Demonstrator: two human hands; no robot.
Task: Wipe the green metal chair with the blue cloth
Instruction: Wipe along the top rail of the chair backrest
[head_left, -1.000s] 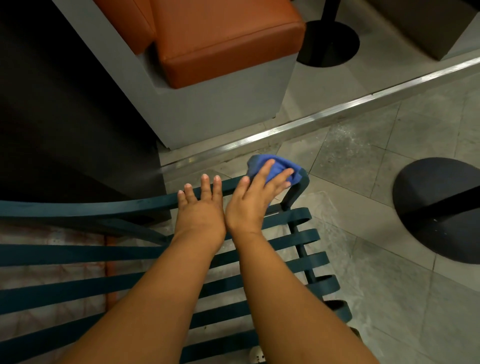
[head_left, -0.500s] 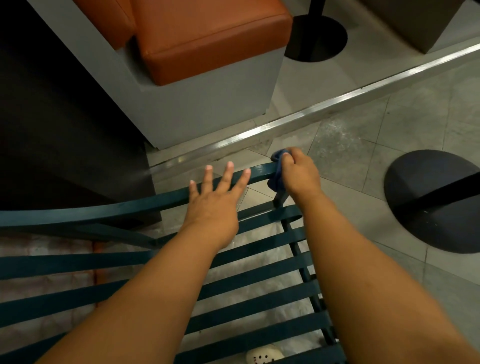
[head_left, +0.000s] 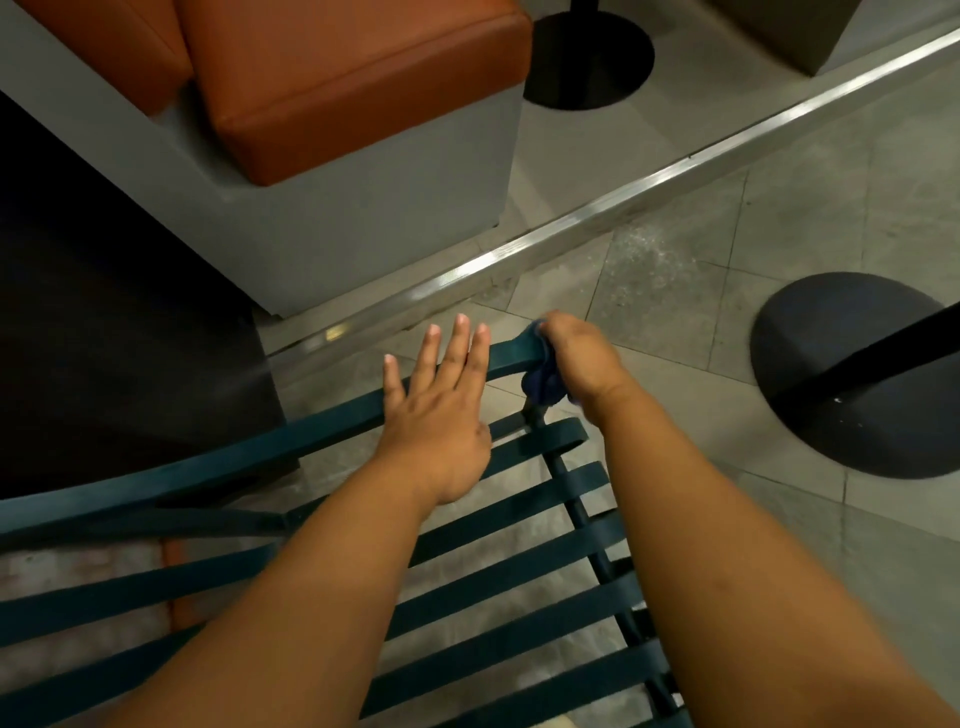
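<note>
**Cloth gripped at the corner of the chair rail**

At the far left, a dark surface (head_left: 104, 322) is seen beside a grey bench base (head_left: 363, 208) topped with orange cushions (head_left: 353, 78). Below them, the green metal chair (head_left: 519, 545) is laid out across the lower part of the view, its flat slats running left to right and its curved top rail rising toward the middle.

The left hand (head_left: 436, 415) is laid flat, palm down, on the top rail, with its fingers (head_left: 457, 343) stretched out and slightly spread; nothing is held by it.

Just to its right, the blue cloth (head_left: 543, 382) is bunched around the right end of the top rail, where the rail meets the side post. It is clamped there by the right hand (head_left: 582, 358), whose fingers are curled closed over the cloth and the rail.

A metal floor strip (head_left: 623, 202) is seen running diagonally behind the hands across grey floor tiles (head_left: 779, 208). Two round black stand bases are seen further right, one (head_left: 587, 57) at the top and one (head_left: 857, 379) at the right edge.
</note>
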